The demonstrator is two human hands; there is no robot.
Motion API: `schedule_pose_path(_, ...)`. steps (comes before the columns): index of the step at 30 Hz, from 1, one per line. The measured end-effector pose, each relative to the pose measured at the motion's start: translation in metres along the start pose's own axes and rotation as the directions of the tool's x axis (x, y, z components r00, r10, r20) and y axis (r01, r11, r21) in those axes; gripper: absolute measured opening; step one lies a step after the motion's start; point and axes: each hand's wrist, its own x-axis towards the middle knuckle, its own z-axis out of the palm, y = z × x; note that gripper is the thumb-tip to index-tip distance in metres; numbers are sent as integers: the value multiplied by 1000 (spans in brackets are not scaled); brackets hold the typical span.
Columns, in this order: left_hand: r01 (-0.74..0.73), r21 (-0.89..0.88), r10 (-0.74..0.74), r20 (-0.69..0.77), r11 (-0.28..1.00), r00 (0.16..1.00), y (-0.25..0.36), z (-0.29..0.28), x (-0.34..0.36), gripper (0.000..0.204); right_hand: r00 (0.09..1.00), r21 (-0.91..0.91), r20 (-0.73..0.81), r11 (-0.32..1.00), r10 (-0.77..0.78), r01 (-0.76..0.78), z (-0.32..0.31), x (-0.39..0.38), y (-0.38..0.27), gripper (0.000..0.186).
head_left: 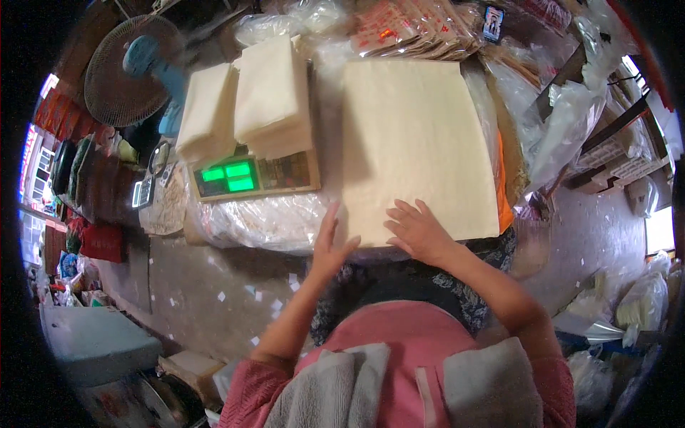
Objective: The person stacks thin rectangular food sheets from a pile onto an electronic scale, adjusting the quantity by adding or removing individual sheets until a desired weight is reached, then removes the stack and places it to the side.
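In front of me lies a large cream sheet (421, 143), perhaps a stack of paper or cloth. My right hand (421, 232) rests on its near edge with fingers spread and nothing in them. At the near left corner is my left hand (332, 246), its thumb apart from the fingers, beside or just touching the sheet's edge. Left of the sheet, a weighing scale (253, 178) with a lit green display carries two cream stacks, a left stack (205, 114) and a taller right stack (267, 93).
Clear plastic wrap (264, 221) bulges under the scale. Printed brown packets (417, 32) lie beyond the sheet. A fan (132, 68) stands far left, near a calculator (143, 192). An orange cloth (504, 185) shows along the sheet's right side. Paper scraps (277, 305) dot the floor.
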Motion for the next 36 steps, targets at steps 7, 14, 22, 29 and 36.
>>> schedule_pose_path(7,3,-58,0,53,998,999,-2,14,-8,98,993,-243,-30,964,-117,107,2,8,-10,24)
schedule_pose_path(14,-28,40,27,9,999,1000,2,20,-7,94,976,-176,7,961,-216,214,2,10,-12,8)
schedule_pose_path(22,-451,595,278,363,665,889,26,45,24,22,968,251,-116,950,222,-188,-56,9,-13,39)
schedule_pose_path(29,-435,739,135,431,515,892,32,78,46,48,934,55,-41,934,355,-353,-55,-7,42,39)
schedule_pose_path(36,-463,838,211,416,290,884,21,75,40,65,831,-179,-557,975,10,-132,-187,13,-4,38)
